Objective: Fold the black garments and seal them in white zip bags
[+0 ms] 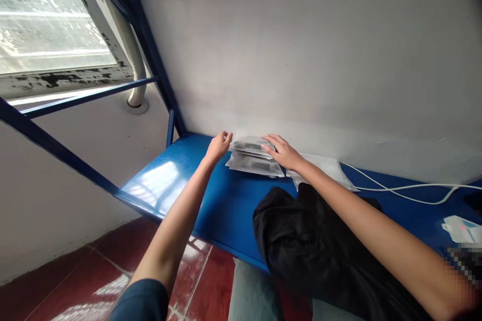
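Frosted plastic zip bags (256,162) with dark printed labels lie stacked on the blue board (222,200), against the wall. At the left end of the upper zip bag (246,141) is my left hand (219,146), its fingers curled in and closed at the bag's edge. My right hand (281,152) rests at the right end of the same bag, fingers stretched out and thumb apart. More flat whitish bags (327,164) lie to the right, partly behind my right forearm.
A bunched black cloth (301,230) lies over the board's front edge. White cable (406,189) runs along the right, near a small white plastic item (461,229). Blue metal frame bars (143,40) stand at the left, by a window (48,15) and a pipe (131,50).
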`<action>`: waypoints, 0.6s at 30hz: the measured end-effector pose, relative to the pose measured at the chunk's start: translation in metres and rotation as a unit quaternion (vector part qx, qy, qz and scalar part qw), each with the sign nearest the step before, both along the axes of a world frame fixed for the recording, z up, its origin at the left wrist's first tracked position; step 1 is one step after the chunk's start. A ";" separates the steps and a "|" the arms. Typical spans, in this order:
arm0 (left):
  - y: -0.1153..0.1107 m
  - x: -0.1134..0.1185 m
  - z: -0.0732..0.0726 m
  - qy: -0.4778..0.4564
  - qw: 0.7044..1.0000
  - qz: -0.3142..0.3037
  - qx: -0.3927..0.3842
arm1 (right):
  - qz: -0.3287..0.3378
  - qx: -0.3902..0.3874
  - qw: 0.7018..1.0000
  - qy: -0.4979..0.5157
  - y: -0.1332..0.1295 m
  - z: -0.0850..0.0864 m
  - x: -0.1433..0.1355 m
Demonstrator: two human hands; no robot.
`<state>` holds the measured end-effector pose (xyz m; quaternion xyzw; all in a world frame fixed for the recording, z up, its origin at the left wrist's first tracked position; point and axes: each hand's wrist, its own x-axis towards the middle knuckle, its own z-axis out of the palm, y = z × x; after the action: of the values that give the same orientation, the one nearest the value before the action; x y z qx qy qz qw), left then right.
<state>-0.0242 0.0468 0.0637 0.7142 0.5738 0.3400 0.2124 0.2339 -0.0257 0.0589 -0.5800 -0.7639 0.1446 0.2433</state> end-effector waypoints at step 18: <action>0.013 0.036 0.008 -0.080 0.996 -0.018 -0.033 | 0.119 0.088 0.985 -0.092 0.034 -0.010 0.001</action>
<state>0.0118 0.0603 0.0721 0.6877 0.5529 0.3727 0.2870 0.2345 0.0084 0.0484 -0.4724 -0.8561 0.0503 0.2033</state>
